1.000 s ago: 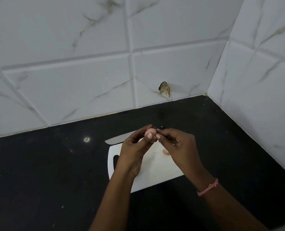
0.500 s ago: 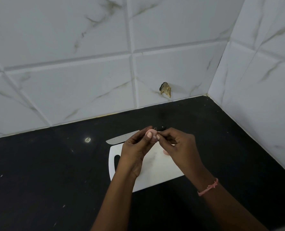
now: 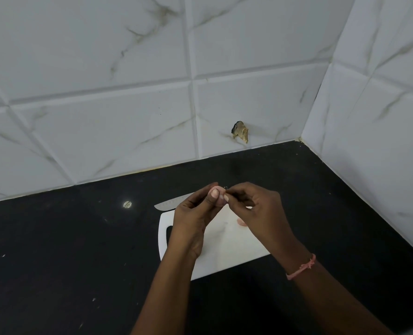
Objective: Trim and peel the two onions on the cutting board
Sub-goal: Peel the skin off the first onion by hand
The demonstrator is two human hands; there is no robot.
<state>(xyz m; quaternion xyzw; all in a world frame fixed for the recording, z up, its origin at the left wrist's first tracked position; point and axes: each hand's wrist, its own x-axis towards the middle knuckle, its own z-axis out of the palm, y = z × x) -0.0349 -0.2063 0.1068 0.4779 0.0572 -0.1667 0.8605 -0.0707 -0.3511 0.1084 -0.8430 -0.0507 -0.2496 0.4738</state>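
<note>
while both arms reach in from the near edge of the black stone counter [image 3: 55, 250], the two hands meet above the far end of the white plastic cutting board [image 3: 227, 250]. the left hand [image 3: 193, 218] is curled around a small pale pink onion [image 3: 218, 192], thumb laid across its near side and fingers wrapped behind, so only a sliver of the onion shows at the fingertips. the right hand [image 3: 261, 211] comes in from the other side and pinches at the onion's top with thumb and forefinger; whether it has skin between them i cannot tell, the spot is too small. the hands touch each other there, raised off the board.

on the board just beside the right hand's heel lies a small pink piece [image 3: 241, 222], partly hidden by that hand; it could be the second onion or a trimming, i cannot tell which. a steel knife blade [image 3: 169, 204] lies flat on the counter along the board's far edge, its tip pointing left, its handle hidden behind the hands. the board's handle slot [image 3: 168, 234] sits at its left end, half covered by the left wrist.

a thin pink thread bracelet [image 3: 302, 267] circles the right wrist. behind the counter, white marble-look tiles [image 3: 104, 105] meet in a corner at the right, and one tile has a chipped brown hole [image 3: 240, 134] low down near the counter line.
</note>
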